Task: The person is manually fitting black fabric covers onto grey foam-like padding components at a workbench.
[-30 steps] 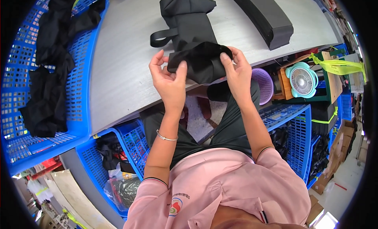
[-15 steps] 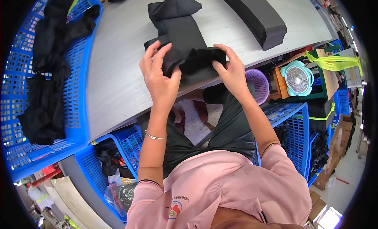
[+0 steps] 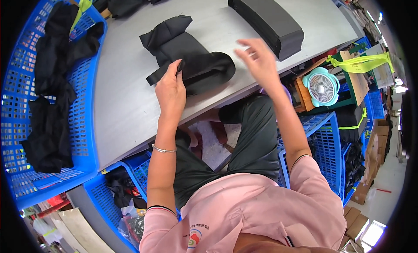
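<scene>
A black fabric piece (image 3: 187, 53) lies on the grey table (image 3: 126, 92), its near end looped over into an open fold. My left hand (image 3: 171, 85) pinches the left edge of that fold between thumb and fingers. Off to the right, my right hand (image 3: 257, 61) is lifted away from the cloth, its fingers apart and partly smeared by motion. Nothing shows in it. Beyond that hand a long, neat stack of dark grey fabric pieces (image 3: 272, 20) rests near the table's far right.
A blue basket (image 3: 82, 118) holding black cloth stands along the left. More dark cloth (image 3: 135, 1) lies at the far edge. To the right are a small turquoise fan (image 3: 321, 88) and another blue basket (image 3: 324, 144); a further blue basket (image 3: 102, 196) sits below left.
My right hand has let go of the fabric and moved up and right. The left hand has closed on the fold's edge, and the cloth has shifted left. The whole view has turned slightly.
</scene>
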Demonstrator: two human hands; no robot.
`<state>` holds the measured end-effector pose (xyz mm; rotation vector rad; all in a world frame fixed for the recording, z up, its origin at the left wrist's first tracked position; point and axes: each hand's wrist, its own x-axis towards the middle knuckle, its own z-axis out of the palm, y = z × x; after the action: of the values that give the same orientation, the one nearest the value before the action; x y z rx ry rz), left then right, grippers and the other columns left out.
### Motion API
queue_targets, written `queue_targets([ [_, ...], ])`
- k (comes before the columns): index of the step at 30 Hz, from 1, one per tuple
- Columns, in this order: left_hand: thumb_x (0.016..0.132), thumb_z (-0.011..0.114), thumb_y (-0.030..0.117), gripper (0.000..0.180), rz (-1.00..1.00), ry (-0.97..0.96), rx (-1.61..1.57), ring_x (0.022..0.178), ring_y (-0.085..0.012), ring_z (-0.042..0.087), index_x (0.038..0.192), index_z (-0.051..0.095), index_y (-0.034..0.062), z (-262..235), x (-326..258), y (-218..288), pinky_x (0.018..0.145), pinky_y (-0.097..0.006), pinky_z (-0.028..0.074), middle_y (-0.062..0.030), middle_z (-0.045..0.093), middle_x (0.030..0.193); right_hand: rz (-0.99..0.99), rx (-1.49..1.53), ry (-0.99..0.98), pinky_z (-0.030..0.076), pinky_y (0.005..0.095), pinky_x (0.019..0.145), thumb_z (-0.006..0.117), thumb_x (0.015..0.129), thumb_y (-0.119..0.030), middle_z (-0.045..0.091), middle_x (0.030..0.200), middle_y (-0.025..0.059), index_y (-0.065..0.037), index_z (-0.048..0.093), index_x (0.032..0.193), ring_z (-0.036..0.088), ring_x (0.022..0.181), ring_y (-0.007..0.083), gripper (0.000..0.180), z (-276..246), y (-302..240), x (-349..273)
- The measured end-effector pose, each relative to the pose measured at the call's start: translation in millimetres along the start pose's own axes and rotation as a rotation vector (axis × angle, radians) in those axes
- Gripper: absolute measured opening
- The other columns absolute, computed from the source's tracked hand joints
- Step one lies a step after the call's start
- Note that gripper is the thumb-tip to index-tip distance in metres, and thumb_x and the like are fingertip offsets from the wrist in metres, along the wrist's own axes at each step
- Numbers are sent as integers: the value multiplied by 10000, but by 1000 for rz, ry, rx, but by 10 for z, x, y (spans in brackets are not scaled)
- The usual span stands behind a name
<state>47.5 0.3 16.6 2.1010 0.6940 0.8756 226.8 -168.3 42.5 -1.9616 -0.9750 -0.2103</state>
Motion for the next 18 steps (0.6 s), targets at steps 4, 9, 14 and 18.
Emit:
queue_targets([
  [4, 912, 628, 45, 281, -94, -36, 14, 863, -344, 686, 1194, 636, 46, -74, 43, 2, 771, -375, 526, -195, 697, 950, -162, -756, 352, 477, 405, 892, 774, 812, -326, 611, 1183, 111, -97, 659, 1236, 570, 1096, 299, 495, -395, 489, 415],
  [9, 843, 743, 174, 459, 60, 124, -50, 1162, -324, 572, 1253, 603, 23, -72, -51, 127, 1014, -406, 440, -166, 619, 1264, 41, -591, 68, 500, 389, 840, 704, 853, -354, 686, 1050, 71, -119, 779, 1021, 629, 997, 282, 299, -737, 964, 726],
  [14, 815, 740, 89, 382, 280, 341, -201, 1161, -332, 578, 1173, 632, 8, -71, -439, 465, 1013, -415, 438, -164, 619, 1253, 124, -471, 109, 522, 401, 822, 674, 882, -328, 709, 985, 74, -100, 776, 973, 667, 885, 289, 266, -765, 871, 697],
  [18, 938, 655, 128, 322, -24, -129, -777, 1104, -176, 601, 1226, 620, -12, 232, -902, 510, 944, -308, 489, -106, 614, 1252, -296, -690, 278, 537, 388, 712, 675, 889, -179, 653, 938, 69, -76, 655, 788, 646, 849, 266, 146, -517, 396, 120],
])
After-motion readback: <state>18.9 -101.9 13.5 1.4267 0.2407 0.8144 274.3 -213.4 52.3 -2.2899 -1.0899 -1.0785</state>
